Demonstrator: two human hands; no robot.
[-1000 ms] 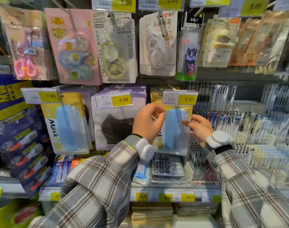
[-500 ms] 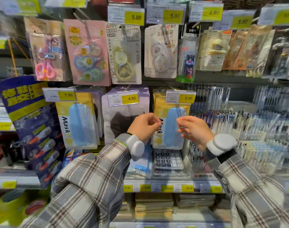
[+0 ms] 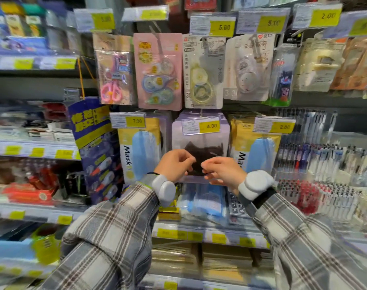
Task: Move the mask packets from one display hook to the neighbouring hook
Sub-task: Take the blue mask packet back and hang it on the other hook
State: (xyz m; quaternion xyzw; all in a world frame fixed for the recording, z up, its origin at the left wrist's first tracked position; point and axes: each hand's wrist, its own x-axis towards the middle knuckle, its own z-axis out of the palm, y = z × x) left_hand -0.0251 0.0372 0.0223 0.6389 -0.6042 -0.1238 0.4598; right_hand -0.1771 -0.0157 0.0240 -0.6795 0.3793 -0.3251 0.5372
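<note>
Three mask packets hang side by side on the middle row. A yellow packet with a blue mask hangs at the left under a 7.90 tag. A lavender packet with a black mask hangs in the middle under 4.90. Another yellow packet with a blue mask hangs at the right under 2.00. My left hand and my right hand are close together in front of the lavender packet's lower part, fingers curled. Blur hides whether either hand grips it.
Scissors and correction tape cards hang on the row above. Racks of pens fill the right side. A calculator and more blue mask packs lie on the shelf below the hooks. A blue hanging strip of correction tapes hangs at the left.
Both hands let go of the right yellow packet, which now hangs free on its hook, and moved left to the lavender packet. The camera has swung left as well.
</note>
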